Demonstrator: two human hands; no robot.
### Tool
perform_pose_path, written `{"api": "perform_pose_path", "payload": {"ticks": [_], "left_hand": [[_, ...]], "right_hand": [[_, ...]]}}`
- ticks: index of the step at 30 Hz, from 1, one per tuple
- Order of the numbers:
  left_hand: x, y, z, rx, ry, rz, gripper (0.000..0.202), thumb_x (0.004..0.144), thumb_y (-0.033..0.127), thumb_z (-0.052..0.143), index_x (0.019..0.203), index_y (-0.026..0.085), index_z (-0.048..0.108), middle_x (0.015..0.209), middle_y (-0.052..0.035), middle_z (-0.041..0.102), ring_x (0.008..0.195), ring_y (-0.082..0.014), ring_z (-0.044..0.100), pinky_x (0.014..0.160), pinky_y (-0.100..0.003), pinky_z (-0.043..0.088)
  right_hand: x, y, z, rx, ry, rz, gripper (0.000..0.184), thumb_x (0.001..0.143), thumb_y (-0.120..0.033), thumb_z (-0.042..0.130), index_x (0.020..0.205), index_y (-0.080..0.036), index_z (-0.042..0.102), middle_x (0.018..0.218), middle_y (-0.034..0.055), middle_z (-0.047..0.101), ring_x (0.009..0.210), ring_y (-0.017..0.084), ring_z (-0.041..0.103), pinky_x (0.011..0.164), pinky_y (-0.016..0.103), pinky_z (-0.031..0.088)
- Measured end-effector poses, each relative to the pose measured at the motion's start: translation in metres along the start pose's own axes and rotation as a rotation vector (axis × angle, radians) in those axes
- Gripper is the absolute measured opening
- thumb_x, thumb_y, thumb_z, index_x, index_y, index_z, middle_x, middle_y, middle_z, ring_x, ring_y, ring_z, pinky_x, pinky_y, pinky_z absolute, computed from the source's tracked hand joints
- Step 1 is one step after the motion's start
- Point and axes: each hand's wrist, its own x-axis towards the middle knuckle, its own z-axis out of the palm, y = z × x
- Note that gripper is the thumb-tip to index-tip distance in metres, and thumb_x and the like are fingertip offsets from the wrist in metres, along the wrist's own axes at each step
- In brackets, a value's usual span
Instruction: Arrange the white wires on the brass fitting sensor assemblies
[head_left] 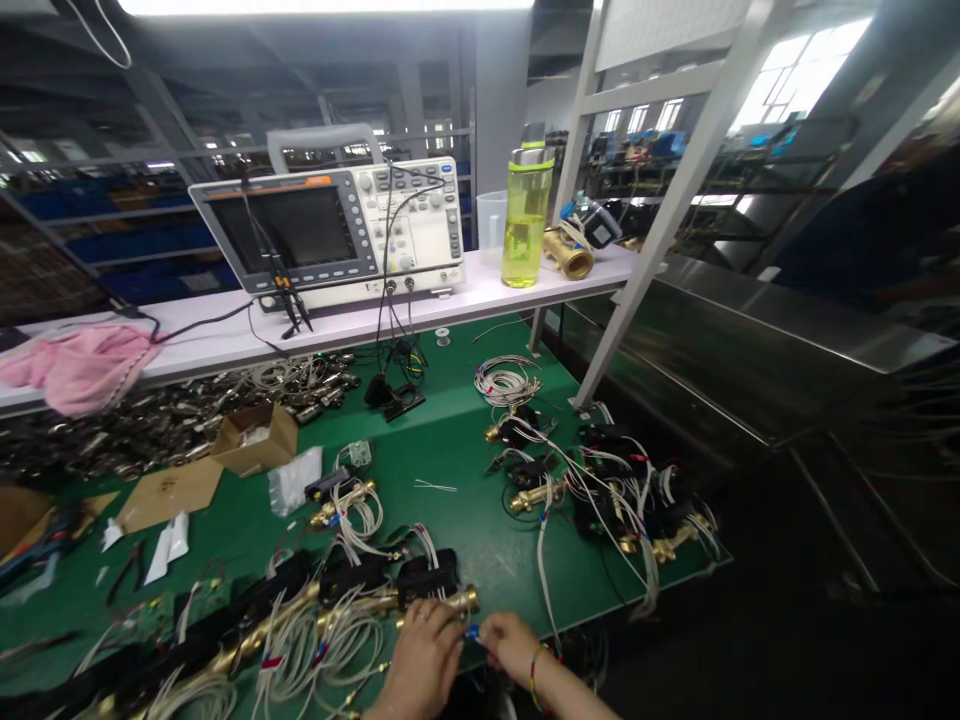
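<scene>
Down at the near edge of the green bench mat (450,440), both hands meet over a brass fitting (450,601) with a black module. The left hand (421,662) rests curled on it, steadying it. The right hand (508,643) pinches a small blue-tipped wire end (471,632) just beside the brass end. An oscilloscope (337,232) stands on the white shelf (480,290) behind.

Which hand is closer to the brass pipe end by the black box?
Left. The left hand lies just below the brass pipe end, about touching it; the right hand sits further to its right.
</scene>
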Motion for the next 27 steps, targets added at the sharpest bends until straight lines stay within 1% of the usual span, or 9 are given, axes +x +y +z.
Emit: {"api": "perform_pose_path", "payload": {"ticks": [5,10,13,16,19,21,23,25,27], "left_hand": [[-0.015,-0.019,-0.014,0.101,-0.030,-0.006,0.027,0.094,0.025,0.044,0.099,0.027,0.070,0.132,0.0026,0.062,0.126,-0.0271,0.049,0.114,-0.052,0.032],[-0.031,-0.034,-0.007,0.258,-0.129,-0.052,0.028,0.091,0.018,0.048,0.103,0.016,0.073,0.140,-0.0091,0.056,0.135,-0.0348,0.041,0.117,-0.057,0.026],[-0.033,-0.026,0.004,0.205,-0.061,-0.140,0.030,0.089,0.015,0.045,0.092,0.014,0.074,0.115,-0.0157,0.070,0.125,-0.0349,0.051,0.108,-0.054,0.035],[-0.018,-0.006,0.023,-0.352,0.055,-0.397,0.040,0.095,0.036,0.037,0.083,0.018,0.070,0.083,-0.0122,0.072,0.090,-0.0295,0.067,0.086,-0.046,0.048],[0.010,0.015,0.042,-1.343,0.102,-0.587,0.061,0.088,0.069,0.036,0.083,0.016,0.065,0.062,-0.0059,0.064,0.058,-0.0204,0.061,0.066,-0.036,0.049],[0.028,0.023,0.046,-1.806,0.077,-0.631,0.056,0.085,0.069,0.045,0.088,0.016,0.064,0.059,-0.0024,0.062,0.046,-0.0155,0.054,0.060,-0.033,0.048],[0.039,0.023,0.040,-2.037,0.131,-0.690,0.040,0.092,0.053,0.047,0.094,0.015,0.063,0.075,-0.0063,0.070,0.052,-0.0156,0.060,0.063,-0.032,0.050],[0.044,0.016,0.029,-2.158,0.273,-0.744,0.031,0.097,0.040,0.042,0.095,0.015,0.061,0.094,-0.0113,0.072,0.074,-0.0189,0.069,0.072,-0.032,0.052],[0.044,0.005,0.018,-2.169,0.396,-0.739,0.031,0.097,0.040,0.042,0.093,0.015,0.060,0.082,-0.0091,0.072,0.066,-0.0165,0.067,0.066,-0.029,0.052]], "right_hand": [[-0.002,-0.013,-0.013,-0.175,0.093,-0.069,0.015,0.063,-0.010,0.063,0.051,-0.019,0.057,0.051,-0.0058,0.051,0.061,0.014,0.049,0.065,0.028,0.036],[-0.008,-0.034,-0.019,-0.154,-0.004,-0.098,0.015,0.075,-0.019,0.057,0.061,-0.018,0.061,0.048,-0.0063,0.048,0.052,0.012,0.044,0.057,0.026,0.033],[-0.012,-0.044,-0.018,-0.108,-0.103,-0.093,0.021,0.084,-0.026,0.048,0.072,-0.018,0.064,0.049,-0.0067,0.048,0.045,0.010,0.038,0.051,0.024,0.030],[-0.011,-0.053,-0.010,-0.055,-0.192,-0.056,0.021,0.086,-0.028,0.043,0.078,-0.018,0.059,0.049,-0.0073,0.048,0.039,0.009,0.035,0.046,0.022,0.030],[-0.005,-0.057,0.005,-0.025,-0.272,-0.010,0.027,0.087,-0.038,0.042,0.072,-0.019,0.053,0.045,-0.0067,0.048,0.035,0.009,0.037,0.044,0.023,0.033],[-0.003,-0.053,0.014,-0.008,-0.323,0.027,0.038,0.089,-0.050,0.039,0.067,-0.021,0.049,0.043,-0.0059,0.047,0.033,0.010,0.040,0.044,0.024,0.036],[-0.008,-0.041,0.015,0.006,-0.352,0.044,0.046,0.089,-0.059,0.037,0.064,-0.021,0.047,0.044,-0.0043,0.050,0.036,0.011,0.045,0.047,0.025,0.039],[-0.021,-0.020,0.006,-0.001,-0.339,0.038,0.049,0.087,-0.060,0.045,0.060,-0.020,0.051,0.045,-0.0033,0.052,0.041,0.011,0.048,0.052,0.025,0.038],[-0.039,0.006,-0.013,-0.032,-0.288,0.048,0.046,0.083,-0.053,0.060,0.052,-0.018,0.054,0.041,-0.0039,0.049,0.042,0.010,0.045,0.052,0.024,0.032]]}}
